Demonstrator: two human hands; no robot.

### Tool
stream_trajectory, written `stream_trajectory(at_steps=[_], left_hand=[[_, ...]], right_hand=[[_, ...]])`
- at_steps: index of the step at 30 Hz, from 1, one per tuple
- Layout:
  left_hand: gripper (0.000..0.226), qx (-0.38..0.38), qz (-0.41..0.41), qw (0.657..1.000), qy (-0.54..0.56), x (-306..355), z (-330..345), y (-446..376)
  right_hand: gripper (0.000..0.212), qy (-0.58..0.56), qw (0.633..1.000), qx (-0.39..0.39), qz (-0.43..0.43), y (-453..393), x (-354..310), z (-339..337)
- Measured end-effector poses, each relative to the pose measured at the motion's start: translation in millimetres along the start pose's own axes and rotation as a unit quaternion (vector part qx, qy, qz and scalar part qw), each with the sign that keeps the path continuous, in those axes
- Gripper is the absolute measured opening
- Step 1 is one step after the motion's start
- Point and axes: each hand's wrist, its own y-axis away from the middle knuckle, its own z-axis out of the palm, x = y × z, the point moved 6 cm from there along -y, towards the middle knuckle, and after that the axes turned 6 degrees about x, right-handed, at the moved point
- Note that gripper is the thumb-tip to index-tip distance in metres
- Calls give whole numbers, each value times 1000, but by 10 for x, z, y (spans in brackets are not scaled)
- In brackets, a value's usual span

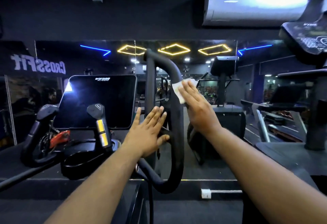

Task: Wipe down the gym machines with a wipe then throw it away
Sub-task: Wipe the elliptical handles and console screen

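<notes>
1. Right hand [195, 106], fingers straight, presses a white crumpled paper wipe [178, 91] flat against the upper curve of the black padded loop handle [177, 135]; likely flat for broad contact.
2. Left hand [148, 131], fingers extended, thumb hooked on the loop's crossbar, apparently bracing it.
3. Count: one wipe, two hands, two grey grip levers [98, 117] beside one dark console screen [99, 99].
4. No bin visible.
</notes>
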Motion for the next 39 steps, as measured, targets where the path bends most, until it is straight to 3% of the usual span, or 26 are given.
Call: stream_trajectory(at_steps=[4, 7, 12, 17, 19, 23, 25, 28, 39], left_hand=[[87, 3, 13, 1000, -10, -85, 5, -31], [85, -3, 3, 1000, -1, -74, 24, -31], [84, -20, 4, 1000, -4, -58, 34, -34], [80, -17, 5, 1000, -4, -55, 46, -28], [82, -23, 8, 1000, -4, -20, 78, -14], [85, -13, 8, 1000, 6, -19, 69, -25], [86, 29, 13, 999, 6, -54, 32, -36], [82, 26, 9, 1000, -1, -86, 72, -47], [96, 11, -89, 995, 45, -59, 89, 108]], right_hand=[[56, 18, 995, -65, 72, -521, 272, 283], [51, -29, 991, -26, 124, -373, 254, 365], [51, -30, 998, -43, 45, 513, 56, 503], [57, -17, 991, -125, -37, 1096, -145, 414], [57, -19, 991, -118, -54, 839, -94, 302], [47, 7, 999, -29, -19, -283, 125, 85], [53, 50, 997, -66, -6, -788, 187, 147], [55, 109, 982, -152, -10, -1034, 297, 400], [52, 51, 994, -87, -33, 602, -160, 576]])
